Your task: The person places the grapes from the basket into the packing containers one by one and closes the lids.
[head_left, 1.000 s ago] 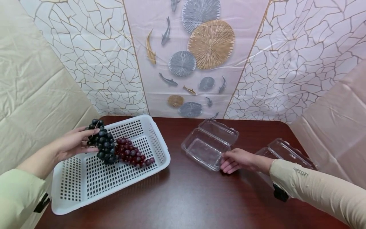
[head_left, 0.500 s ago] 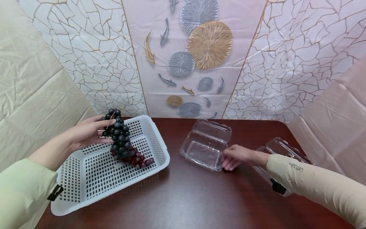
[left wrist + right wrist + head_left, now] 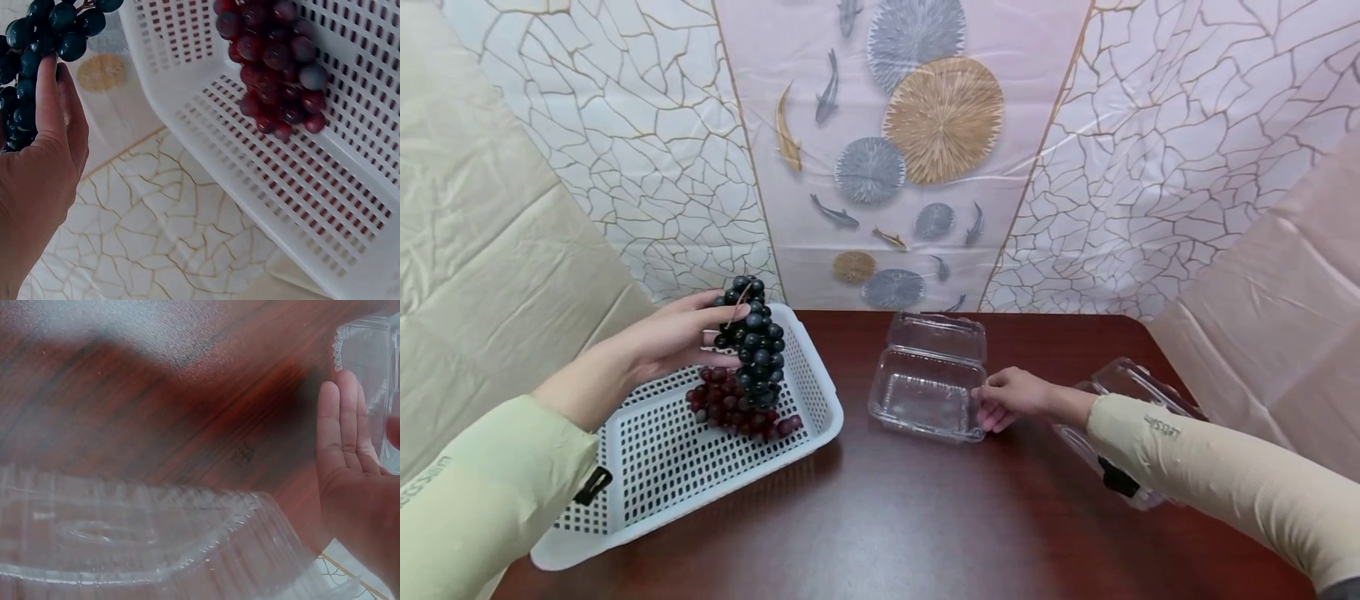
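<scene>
My left hand (image 3: 677, 337) grips a bunch of black grapes (image 3: 762, 354) near its stem and holds it up over the right part of a white perforated basket (image 3: 833, 408). Below it, a bunch of red grapes (image 3: 722, 408) lies in the basket, partly hidden by the black bunch in the head view; the left wrist view shows these red grapes (image 3: 275, 69) apart from my hand. At the middle of the table, a clear plastic clamshell box (image 3: 925, 400) stands with its lid raised back. My right hand (image 3: 1011, 400) pinches the right edge of this box.
Another clear clamshell box (image 3: 1138, 385) lies at the right, partly behind my right forearm. The dark red-brown table (image 3: 895, 517) carries everything. A patterned cloth backdrop (image 3: 880, 225) rises at the table's far edge.
My left hand has carried the black grapes rightward across the basket, from its left side to above the red bunch. The box at my right hand has turned slightly and shifted a little left.
</scene>
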Demonstrator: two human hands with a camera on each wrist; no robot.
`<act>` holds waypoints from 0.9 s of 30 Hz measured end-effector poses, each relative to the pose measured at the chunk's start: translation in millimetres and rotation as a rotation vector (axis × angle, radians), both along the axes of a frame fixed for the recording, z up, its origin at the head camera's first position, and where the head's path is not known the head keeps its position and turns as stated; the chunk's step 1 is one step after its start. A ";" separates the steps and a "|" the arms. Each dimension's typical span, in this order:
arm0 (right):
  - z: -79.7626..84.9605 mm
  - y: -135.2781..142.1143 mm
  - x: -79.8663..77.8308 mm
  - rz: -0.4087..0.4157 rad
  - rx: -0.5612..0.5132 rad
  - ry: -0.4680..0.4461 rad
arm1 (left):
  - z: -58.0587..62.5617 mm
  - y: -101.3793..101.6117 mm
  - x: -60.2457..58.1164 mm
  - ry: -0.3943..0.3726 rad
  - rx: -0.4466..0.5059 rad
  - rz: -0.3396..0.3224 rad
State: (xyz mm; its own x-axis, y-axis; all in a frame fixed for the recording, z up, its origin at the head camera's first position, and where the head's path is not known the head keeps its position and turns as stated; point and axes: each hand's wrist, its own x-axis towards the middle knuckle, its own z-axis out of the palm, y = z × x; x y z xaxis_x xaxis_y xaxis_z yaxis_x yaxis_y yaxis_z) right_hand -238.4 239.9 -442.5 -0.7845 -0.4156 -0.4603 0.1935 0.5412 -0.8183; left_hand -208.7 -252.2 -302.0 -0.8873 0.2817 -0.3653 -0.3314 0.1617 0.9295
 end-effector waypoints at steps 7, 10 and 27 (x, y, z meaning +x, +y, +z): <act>3.1 1.5 -8.0 0.042 0.039 0.019 | 7.8 27.4 -5.6 -0.002 0.031 -0.042; 3.5 1.6 -11.6 0.046 0.056 0.026 | 10.1 40.8 -9.5 0.010 0.046 -0.069; 11.8 -4.3 -21.3 0.086 0.080 0.037 | 14.0 128.7 -37.0 0.050 0.060 -0.140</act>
